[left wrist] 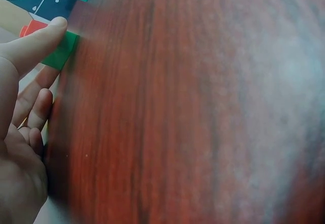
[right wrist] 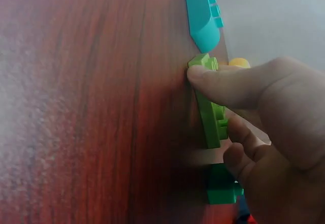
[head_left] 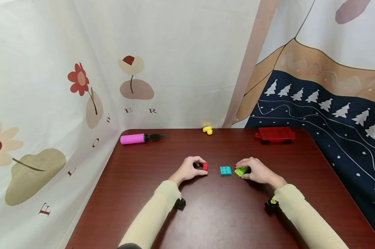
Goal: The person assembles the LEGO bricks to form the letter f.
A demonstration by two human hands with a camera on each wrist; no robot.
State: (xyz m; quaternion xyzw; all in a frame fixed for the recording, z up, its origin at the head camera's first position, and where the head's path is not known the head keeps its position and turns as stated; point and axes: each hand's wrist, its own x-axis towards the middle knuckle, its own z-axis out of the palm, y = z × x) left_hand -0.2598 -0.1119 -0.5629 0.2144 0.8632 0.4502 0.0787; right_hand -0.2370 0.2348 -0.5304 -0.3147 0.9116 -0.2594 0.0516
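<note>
Between thumb and fingers, my left hand (head_left: 190, 168) pinches a red toy brick (head_left: 205, 166). The left wrist view shows a green brick (left wrist: 62, 51) directly under that red one, both behind the thumb. My right hand (head_left: 258, 170) pinches a lime green brick (head_left: 240, 171) low over the table, its thumb across the side in the right wrist view. A teal brick (head_left: 226, 171) with studs and one rounded end lies between the two hands. Beyond the lime brick, a dark green brick (right wrist: 222, 183) stands near my right fingers; the head view hides it behind that hand.
The dark red-brown table (head_left: 212, 214) has a pink and black hand pump (head_left: 133, 138) at back left. A small yellow toy (head_left: 208, 130) sits at the back edge, and a red toy wagon (head_left: 275, 134) at back right. Printed cloth (head_left: 181, 62) hangs behind.
</note>
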